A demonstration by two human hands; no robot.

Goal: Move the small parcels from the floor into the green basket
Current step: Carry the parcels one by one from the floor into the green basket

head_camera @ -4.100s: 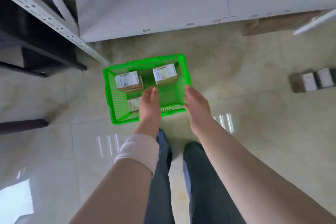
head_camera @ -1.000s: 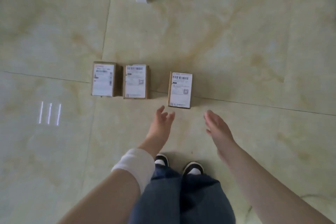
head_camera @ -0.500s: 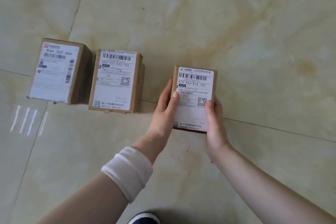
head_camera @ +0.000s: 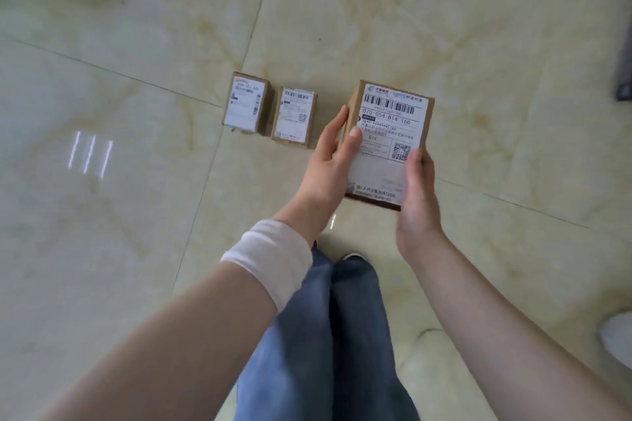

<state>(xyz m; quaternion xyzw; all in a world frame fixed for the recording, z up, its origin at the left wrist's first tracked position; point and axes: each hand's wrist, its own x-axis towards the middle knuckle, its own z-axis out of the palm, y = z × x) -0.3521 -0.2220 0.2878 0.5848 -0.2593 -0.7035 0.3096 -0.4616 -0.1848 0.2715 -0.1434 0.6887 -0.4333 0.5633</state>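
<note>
The small brown cardboard parcel with white label (head_camera: 390, 143) — on the glossy beige floor tiles (head_camera: 136, 215) half a second ago — is now lifted clear, gripped between left hand (head_camera: 330, 161) and right hand (head_camera: 419, 202). Beyond the left hand, two more labelled parcels (head_camera: 294, 118) are left down. The green basket is out of frame; fingers behind the parcel are hidden.

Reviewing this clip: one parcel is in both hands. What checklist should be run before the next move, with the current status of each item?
1. Grip: left hand and right hand clasp the held parcel from both sides: ok.
2. The held parcel is off the floor: ok, apparently.
3. Green basket in sight: not ok, out of view.
4. Path to the basket free: cannot tell.
5. Remaining work located: far-left parcel and middle parcel lie on the floor: ok.
</note>
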